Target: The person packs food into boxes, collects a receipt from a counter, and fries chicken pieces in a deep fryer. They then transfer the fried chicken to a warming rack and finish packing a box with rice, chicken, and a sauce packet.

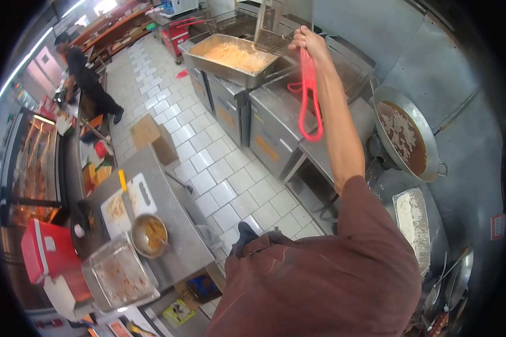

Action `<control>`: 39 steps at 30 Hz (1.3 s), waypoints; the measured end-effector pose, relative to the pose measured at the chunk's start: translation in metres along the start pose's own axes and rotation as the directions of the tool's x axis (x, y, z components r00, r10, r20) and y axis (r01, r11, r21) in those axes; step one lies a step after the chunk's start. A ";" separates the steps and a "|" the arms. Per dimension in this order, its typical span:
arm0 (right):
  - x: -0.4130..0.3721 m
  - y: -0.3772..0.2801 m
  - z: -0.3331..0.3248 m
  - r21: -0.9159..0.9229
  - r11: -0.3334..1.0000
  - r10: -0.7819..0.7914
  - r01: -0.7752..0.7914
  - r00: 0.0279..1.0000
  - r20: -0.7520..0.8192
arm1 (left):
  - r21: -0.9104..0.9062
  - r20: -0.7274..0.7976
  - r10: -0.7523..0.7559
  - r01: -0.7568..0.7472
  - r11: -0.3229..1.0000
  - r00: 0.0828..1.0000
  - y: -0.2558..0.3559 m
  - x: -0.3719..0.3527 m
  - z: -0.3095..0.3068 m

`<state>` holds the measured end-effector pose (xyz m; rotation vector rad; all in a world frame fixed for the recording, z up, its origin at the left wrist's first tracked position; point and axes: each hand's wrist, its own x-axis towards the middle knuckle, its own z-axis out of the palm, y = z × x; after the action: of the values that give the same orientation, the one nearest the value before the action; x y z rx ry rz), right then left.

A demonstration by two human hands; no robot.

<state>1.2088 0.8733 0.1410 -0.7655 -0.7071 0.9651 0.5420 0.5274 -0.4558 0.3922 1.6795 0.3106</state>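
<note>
My right hand (310, 44) is closed around the upper part of a looped red handle (311, 106), which looks like that of a fryer basket. Its loops hang toward me over the steel fryer station, and a second red loop shows beside it. Just past my fingers is a wire fryer basket (271, 40); my hand hides how the handle joins it. Left of the hand stands a deep metal pan (247, 80) holding crumbly, pale orange food (230, 55). My left hand is out of view.
At right are a wok (431, 168) of brown oil with pale pieces and a tray of white powder (413, 224). A steel table (177, 216) at left bears a cutting board (111, 216), knife, bowl and tray. A cardboard box (152, 137) and another person (84, 67) are beyond.
</note>
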 end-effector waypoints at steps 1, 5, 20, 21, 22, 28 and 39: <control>0.035 0.005 -0.014 0.057 0.998 -0.020 0.022 0.999 -0.037 | 0.023 0.004 0.036 -0.037 0.999 0.999 0.036 0.012 0.001; 0.142 0.027 -0.082 -0.104 0.986 -0.152 0.130 0.961 -0.232 | 0.084 0.048 0.193 -0.197 0.977 0.980 0.182 0.049 0.015; 0.300 0.127 -0.288 0.018 0.984 0.132 -0.176 0.660 -0.740 | 0.277 0.169 0.103 -0.147 0.949 0.980 0.442 0.150 0.090; 0.306 0.139 -0.298 0.017 0.985 0.126 -0.172 0.649 -0.750 | 0.286 0.159 0.085 -0.129 0.949 0.984 0.453 0.155 0.089; 0.309 0.160 -0.305 0.094 0.996 0.080 -0.004 0.573 -0.816 | 0.293 0.151 0.079 -0.121 0.949 0.985 0.464 0.160 0.085; 0.269 0.233 -0.394 0.015 0.989 -0.093 0.146 0.708 -0.700 | 0.256 0.048 0.136 -0.144 0.956 0.990 0.508 0.162 0.052; 0.224 0.147 -0.320 -0.671 -0.265 -0.486 -0.692 0.697 -0.527 | 0.186 -0.024 -0.163 0.164 0.969 0.986 0.423 0.075 0.073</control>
<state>1.4899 1.0490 -0.1126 -2.7619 -0.5218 -0.2677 0.6380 0.9402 -0.3559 0.3891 1.7430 0.0313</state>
